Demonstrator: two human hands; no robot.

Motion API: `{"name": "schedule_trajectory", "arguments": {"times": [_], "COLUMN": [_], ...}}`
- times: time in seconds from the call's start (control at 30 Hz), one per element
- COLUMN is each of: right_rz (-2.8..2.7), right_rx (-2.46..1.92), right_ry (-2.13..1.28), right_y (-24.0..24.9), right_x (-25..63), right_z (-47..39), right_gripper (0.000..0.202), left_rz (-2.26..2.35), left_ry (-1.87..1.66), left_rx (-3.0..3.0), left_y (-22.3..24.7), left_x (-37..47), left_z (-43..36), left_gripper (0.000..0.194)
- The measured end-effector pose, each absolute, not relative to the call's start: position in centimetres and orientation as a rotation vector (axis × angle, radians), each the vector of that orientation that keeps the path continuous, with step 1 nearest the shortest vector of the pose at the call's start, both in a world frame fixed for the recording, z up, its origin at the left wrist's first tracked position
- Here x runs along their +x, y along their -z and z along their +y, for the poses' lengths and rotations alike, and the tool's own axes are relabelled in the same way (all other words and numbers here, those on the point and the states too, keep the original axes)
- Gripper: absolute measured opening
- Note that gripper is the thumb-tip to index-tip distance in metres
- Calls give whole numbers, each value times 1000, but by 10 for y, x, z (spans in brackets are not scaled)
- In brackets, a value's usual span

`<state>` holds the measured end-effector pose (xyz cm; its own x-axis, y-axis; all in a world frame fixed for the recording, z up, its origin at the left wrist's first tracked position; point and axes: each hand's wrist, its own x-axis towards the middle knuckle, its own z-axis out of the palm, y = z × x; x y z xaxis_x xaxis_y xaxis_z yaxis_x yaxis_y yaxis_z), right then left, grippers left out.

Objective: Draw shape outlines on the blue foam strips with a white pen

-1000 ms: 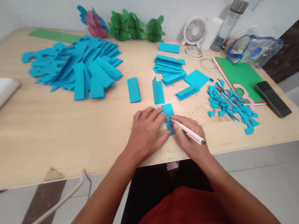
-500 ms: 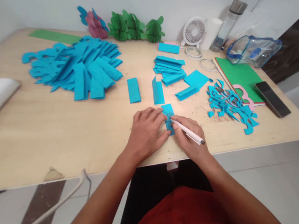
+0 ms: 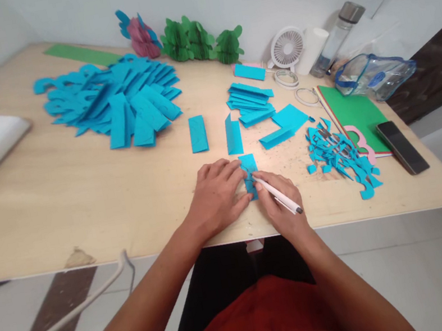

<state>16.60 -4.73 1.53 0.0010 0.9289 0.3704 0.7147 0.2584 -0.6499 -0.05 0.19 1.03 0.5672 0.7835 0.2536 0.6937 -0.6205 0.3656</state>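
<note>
A small blue folded paper (image 3: pixel 248 162) lies on the table near its front edge, with faint curved lines on it. My left hand (image 3: pixel 221 194) rests flat beside it, fingers spread, the fingertips pressing on the paper's left side. In my right hand (image 3: pixel 282 200) is a white pen (image 3: pixel 276 195), its tip touching the paper. Behind the hands stand or lie two more blue folded papers, one flat (image 3: pixel 198 133) and one partly opened (image 3: pixel 233 136). The lower part of the paper under my hands is partly hidden by the fingers.
A big pile of blue cut papers (image 3: pixel 106 97) lies at the back left. Further right are a stack of folded blue papers (image 3: pixel 250 102), blue scraps (image 3: pixel 335 148), a green notebook (image 3: pixel 352 108) and a phone (image 3: pixel 402 146). A small fan (image 3: pixel 288 46) stands by the wall.
The view has shifted very slightly. Both hands, the pen and the paper stay in practically the same place.
</note>
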Motion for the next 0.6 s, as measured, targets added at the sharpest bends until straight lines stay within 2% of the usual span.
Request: {"name": "schedule_trajectory", "arguments": {"times": [0.6], "right_rz": [-1761], "right_rx": [-1502], "right_ry": [-344], "right_y": [-13], "right_x": [166], "right_z": [-48], "right_gripper": [25], "left_rz": [1200], "left_ry": [-549], "left_rx": [2583], "left_y": [-13], "left_x": [-3], "left_z": [4], "left_gripper": [26]}}
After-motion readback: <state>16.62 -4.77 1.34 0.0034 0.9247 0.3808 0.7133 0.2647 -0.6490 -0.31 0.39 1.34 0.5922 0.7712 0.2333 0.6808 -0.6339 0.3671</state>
